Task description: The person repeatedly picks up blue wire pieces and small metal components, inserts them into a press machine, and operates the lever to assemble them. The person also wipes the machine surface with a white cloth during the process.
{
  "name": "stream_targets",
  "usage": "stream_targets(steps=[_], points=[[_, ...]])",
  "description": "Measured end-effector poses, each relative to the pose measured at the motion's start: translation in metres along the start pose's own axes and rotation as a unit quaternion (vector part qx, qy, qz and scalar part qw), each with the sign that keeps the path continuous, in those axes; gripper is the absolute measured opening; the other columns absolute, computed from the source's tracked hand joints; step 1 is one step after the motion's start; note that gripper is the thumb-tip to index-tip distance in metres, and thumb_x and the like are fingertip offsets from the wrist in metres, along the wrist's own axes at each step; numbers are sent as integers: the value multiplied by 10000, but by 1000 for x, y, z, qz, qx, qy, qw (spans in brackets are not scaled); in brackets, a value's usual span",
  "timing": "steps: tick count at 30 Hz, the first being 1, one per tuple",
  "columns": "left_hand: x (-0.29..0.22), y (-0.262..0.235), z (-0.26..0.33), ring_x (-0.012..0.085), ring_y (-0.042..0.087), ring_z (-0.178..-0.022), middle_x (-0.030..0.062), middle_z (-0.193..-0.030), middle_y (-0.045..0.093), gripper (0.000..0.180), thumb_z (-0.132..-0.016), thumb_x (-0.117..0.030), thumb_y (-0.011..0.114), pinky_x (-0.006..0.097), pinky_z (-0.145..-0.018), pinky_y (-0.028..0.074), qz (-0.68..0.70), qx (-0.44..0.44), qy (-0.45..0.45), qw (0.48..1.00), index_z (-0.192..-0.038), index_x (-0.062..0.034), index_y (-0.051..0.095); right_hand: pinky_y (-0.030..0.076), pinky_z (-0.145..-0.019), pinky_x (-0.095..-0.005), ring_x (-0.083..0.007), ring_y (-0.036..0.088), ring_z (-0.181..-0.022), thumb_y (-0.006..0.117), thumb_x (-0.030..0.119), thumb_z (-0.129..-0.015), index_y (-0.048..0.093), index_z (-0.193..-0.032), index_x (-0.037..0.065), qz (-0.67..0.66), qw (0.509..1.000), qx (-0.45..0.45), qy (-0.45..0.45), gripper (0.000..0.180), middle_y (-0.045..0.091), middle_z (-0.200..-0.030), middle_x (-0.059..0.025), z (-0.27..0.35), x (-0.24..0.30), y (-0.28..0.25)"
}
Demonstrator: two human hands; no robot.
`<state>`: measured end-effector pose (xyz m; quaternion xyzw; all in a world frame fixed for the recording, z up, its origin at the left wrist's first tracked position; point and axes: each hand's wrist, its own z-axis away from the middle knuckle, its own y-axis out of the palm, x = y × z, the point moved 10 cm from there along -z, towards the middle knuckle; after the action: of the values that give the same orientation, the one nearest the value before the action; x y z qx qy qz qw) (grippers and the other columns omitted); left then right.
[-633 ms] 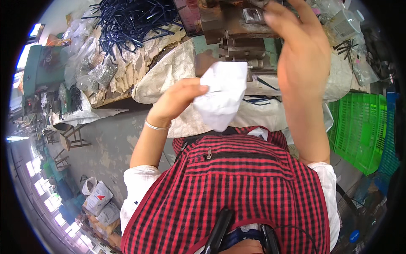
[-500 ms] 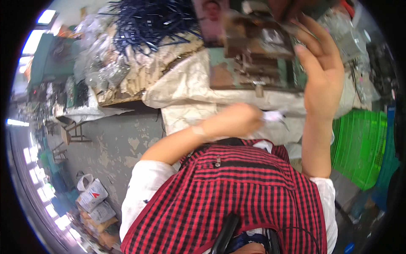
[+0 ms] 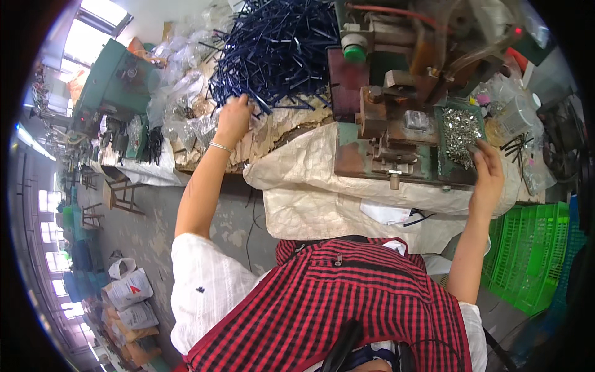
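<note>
My left hand [image 3: 234, 122] is at the near left edge of a heap of dark blue strips [image 3: 282, 56], its fingers curled in. Whether a strip is between them is hidden. My right hand [image 3: 487, 177] reaches over the near right edge of a green tray of small shiny metal pieces [image 3: 459, 135], fingers extended and slightly apart. Left of that tray stands a worn bench press [image 3: 374, 115] with a small clear block [image 3: 416, 120] on its bed. No strip shows at the press.
A pale sheet [image 3: 304, 167] drapes over the table front, with a white paper [image 3: 385, 213] and dark strips lying on it. A green plastic crate [image 3: 527, 254] stands low on the right. Clear bags [image 3: 189, 43] lie left of the heap; stools [image 3: 124, 197] stand further left.
My left hand has moved from in front of my body to the strip heap at far left. My right hand has come down from the press to the metal pieces. The view has shifted.
</note>
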<state>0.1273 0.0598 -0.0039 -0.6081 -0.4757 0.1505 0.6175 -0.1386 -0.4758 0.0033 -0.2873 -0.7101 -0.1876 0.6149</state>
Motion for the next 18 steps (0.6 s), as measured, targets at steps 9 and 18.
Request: stream_targets(steps=[9,18], points=[[-84,-101,13,116,573,-744,37,-854,646,168,-1065,-165,532,269,-652,440,818,-168,-227,501,-1127,-31,613,500,-860,-461,-345,629,-962,788,139,-808,726,-1047,31,490,841,-60,-220,269,692,-975,-138,36,47,6],[-303,-200,-20,102,479,-406,104,-729,686,325,-1119,-270,417,210,-367,349,920,309,-148,188,-1066,-10,605,497,-807,-456,-356,622,-912,741,110,-833,713,-912,52,438,861,-88,-243,102,692,-912,-115,9,52,42]])
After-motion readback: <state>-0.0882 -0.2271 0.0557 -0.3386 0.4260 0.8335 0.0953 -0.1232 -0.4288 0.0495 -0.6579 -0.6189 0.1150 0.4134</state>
